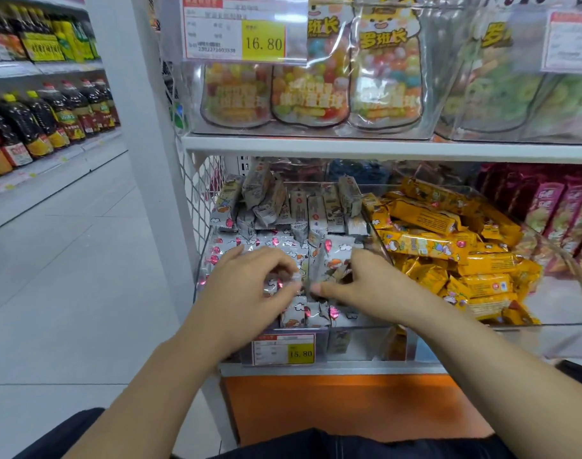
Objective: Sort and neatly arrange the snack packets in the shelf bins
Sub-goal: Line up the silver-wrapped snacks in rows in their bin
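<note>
Supermarket shelving is seen from above, with a pale tiled floor [67, 260] on the left and dark oil bottles [51, 117] ranged on far-left shelves. On the upper white shelf board [382, 149], clear bags of coloured candy balls [385, 71] are stood upright behind a price label reading 16.80 [246, 31].

Below it, three groups of snacks are laid side by side. Silver snack packets [303, 207] are heaped in the left clear bin [362, 339], next to a white wire mesh side panel [200, 200]; those at the far end are stood on end, those nearer are laid flat and jumbled. Yellow snack packets [448, 246] are piled loosely in the bin to the right, and pink packets [561, 207] are lined up at the far right. A label reading 15.80 [283, 349] is fixed to the near face of the left bin.

Both hands are reached into the left bin. One silver packet [278, 283] is pinched by the curled fingers of the left hand [246, 279]. Another packet [332, 266] is gripped under the bent fingers of the right hand [366, 279], with the thumb pointed left; this grip is blurred.
</note>
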`<state>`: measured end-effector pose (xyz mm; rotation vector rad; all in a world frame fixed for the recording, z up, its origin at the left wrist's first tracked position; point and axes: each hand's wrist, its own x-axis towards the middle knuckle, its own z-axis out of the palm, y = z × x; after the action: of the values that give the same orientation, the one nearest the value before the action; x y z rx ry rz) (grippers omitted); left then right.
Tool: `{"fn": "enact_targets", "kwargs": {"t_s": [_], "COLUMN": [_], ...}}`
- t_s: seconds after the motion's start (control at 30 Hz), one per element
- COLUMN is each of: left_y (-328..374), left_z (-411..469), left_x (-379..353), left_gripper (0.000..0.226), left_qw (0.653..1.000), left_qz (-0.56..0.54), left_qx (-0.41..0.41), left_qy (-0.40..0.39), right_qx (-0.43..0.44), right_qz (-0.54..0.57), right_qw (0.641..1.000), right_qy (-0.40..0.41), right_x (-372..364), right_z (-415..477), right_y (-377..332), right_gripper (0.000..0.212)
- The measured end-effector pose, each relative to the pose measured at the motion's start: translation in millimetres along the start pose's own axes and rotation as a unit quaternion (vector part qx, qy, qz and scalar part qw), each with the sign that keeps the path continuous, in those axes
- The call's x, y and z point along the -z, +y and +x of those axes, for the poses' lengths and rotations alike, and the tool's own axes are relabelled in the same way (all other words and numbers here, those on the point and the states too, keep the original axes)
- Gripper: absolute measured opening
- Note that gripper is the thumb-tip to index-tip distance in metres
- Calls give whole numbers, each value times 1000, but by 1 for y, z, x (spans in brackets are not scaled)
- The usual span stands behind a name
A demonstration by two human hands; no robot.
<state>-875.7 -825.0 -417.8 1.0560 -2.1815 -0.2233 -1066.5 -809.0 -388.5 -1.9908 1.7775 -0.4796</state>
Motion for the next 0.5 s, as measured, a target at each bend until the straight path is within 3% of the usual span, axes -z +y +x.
{"fn": "enact_targets", "kwargs": {"t_s": [0.13, 0.3, 0.43, 0.5], "left_y": [2, 4, 2, 1], "left_z": [3, 4, 5, 5], "left_x": [-1, -12, -16, -17], "left_gripper": [40, 31, 31, 33], "left_qw": [1000, 991, 985, 984], "left_qz": [-18, 22, 60, 64], "left_qx": [3, -11, -8, -6], "left_qy": [-20, -131, -163, -164], "right_qx": [3, -3, 14, 51], "right_qz": [23, 28, 9, 2], "right_qw": [995, 985, 990, 997], "right_qy": [-94, -167, -143, -61], "right_x": [-10, -11, 0, 8], "right_z": [-3, -1, -5, -5], "right_y": [1, 8, 6, 4], "right_gripper": [23, 54, 48, 36]}}
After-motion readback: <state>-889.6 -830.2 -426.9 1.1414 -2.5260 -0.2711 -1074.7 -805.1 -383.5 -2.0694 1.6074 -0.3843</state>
